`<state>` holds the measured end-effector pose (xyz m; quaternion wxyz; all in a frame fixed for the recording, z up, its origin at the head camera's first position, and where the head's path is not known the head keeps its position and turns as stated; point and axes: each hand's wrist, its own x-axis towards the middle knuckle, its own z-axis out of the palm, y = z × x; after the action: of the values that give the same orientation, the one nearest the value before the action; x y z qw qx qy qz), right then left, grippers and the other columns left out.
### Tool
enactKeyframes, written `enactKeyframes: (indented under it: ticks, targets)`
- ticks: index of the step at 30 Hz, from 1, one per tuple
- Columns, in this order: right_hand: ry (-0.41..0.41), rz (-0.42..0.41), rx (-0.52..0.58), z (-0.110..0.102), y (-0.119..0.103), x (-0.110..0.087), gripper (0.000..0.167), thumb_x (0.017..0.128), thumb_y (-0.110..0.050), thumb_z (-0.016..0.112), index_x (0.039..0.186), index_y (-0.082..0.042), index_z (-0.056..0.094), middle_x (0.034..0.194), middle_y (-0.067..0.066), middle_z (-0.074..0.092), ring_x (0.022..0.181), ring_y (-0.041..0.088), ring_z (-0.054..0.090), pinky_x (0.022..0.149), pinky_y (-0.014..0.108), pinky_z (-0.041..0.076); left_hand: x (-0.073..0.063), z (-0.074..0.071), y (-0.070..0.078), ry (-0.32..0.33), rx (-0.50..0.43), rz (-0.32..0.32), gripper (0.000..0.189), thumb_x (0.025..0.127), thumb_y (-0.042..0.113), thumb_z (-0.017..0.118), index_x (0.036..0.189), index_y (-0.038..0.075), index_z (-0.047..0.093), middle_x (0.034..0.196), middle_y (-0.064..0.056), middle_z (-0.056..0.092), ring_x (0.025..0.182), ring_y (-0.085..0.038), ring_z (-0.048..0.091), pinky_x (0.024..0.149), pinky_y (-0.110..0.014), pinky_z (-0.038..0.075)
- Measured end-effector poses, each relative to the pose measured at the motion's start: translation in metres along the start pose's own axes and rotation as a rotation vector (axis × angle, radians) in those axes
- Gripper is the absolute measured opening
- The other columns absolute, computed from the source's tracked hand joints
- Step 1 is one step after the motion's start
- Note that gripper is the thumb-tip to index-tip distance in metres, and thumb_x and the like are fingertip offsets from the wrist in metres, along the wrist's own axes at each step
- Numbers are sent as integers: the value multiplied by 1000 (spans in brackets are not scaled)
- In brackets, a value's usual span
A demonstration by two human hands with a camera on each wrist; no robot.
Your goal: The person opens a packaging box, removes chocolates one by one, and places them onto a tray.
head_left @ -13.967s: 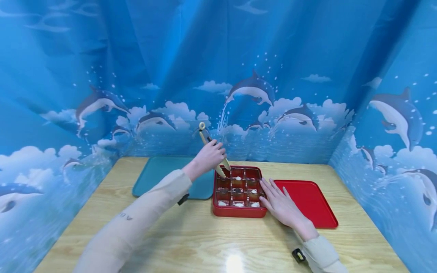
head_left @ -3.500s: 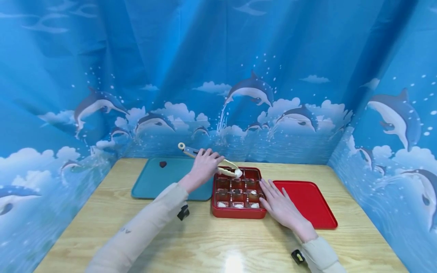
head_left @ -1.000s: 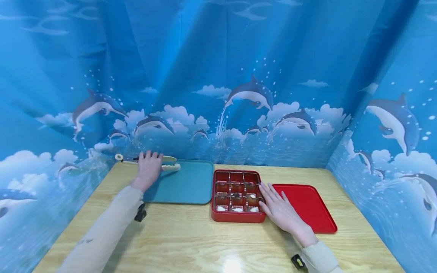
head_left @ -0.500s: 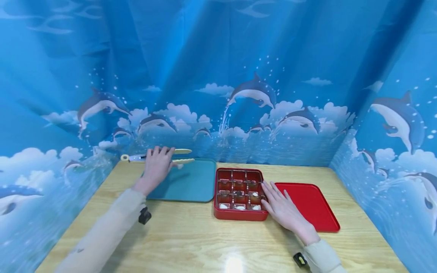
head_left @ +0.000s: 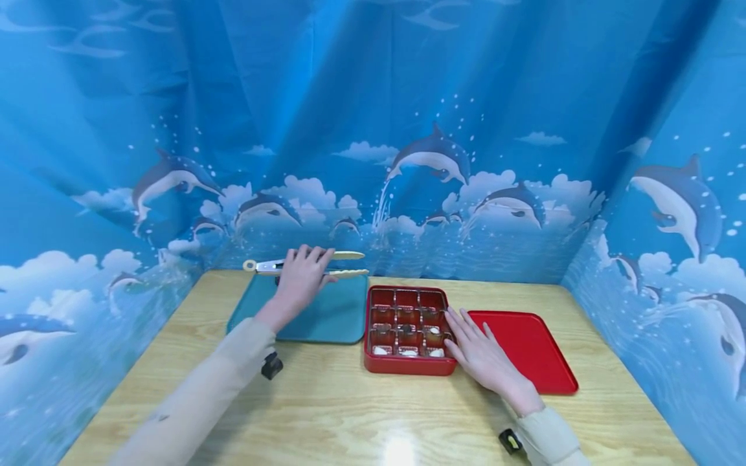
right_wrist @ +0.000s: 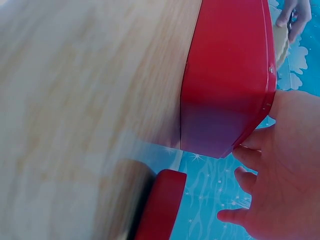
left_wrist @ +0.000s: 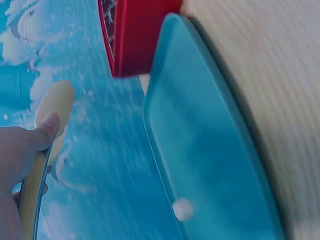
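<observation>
My left hand [head_left: 301,279] grips a pair of tongs [head_left: 348,273] above the teal tray [head_left: 326,323]. The tongs' cream-coloured, scalloped tips stand apart with nothing between them and point right. On the tray, a small rounded white piece [left_wrist: 182,209] shows in the left wrist view. A dark piece [head_left: 277,280] is mostly hidden behind the left hand. The red box [head_left: 410,366] has a clear divided insert; white pieces [head_left: 409,353] sit in its front row. My right hand [head_left: 484,356] rests at the box's right rim with fingers extended.
A flat red lid-like tray [head_left: 533,349] lies right of the box, partly under the right forearm. The teal tray's right edge is close to the box. A blue dolphin-print curtain [head_left: 373,162] stands behind the wooden table [head_left: 326,414].
The tongs took a white piece from the box's back row, carried it left and released it on the teal tray. Now they move back right, spread. The right hand stays put.
</observation>
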<state>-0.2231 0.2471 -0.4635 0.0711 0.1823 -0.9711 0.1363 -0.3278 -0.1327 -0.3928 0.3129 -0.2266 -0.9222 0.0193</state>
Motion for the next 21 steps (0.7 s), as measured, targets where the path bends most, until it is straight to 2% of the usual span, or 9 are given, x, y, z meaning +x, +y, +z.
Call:
enactKeyframes:
  ticks: [4, 11, 17, 21]
  targets:
    - [-11, 10, -5, 1, 2, 0, 67, 104, -35, 55, 159, -7, 31, 164, 14, 31, 152, 40, 22, 115, 69, 20, 14, -1, 20, -6, 5, 36, 63, 87, 47, 75, 138, 12, 63, 120, -9, 69, 107, -30, 60, 85, -45, 46]
    - [-7, 4, 15, 1, 3, 1, 68, 103, -37, 56, 159, -6, 32, 163, 16, 32, 151, 41, 23, 114, 70, 21, 43, -1, 56, 17, 20, 149, 63, 86, 48, 76, 138, 14, 63, 122, -7, 67, 108, -29, 58, 86, -44, 45]
    - [6, -28, 7, 3, 5, 2, 67, 104, -39, 52, 158, -5, 32, 162, 18, 33, 150, 43, 24, 111, 72, 22, 61, 2, 79, 28, 33, 239, 61, 86, 47, 76, 136, 15, 65, 121, -6, 68, 107, -27, 59, 88, -43, 46]
    - [5, -15, 8, 2, 4, 1, 67, 103, -38, 54, 158, -6, 33, 163, 16, 33, 150, 42, 25, 113, 71, 22, 71, 5, 91, 6, 40, 306, 58, 88, 46, 74, 136, 15, 65, 122, -4, 68, 110, -26, 58, 93, -43, 45]
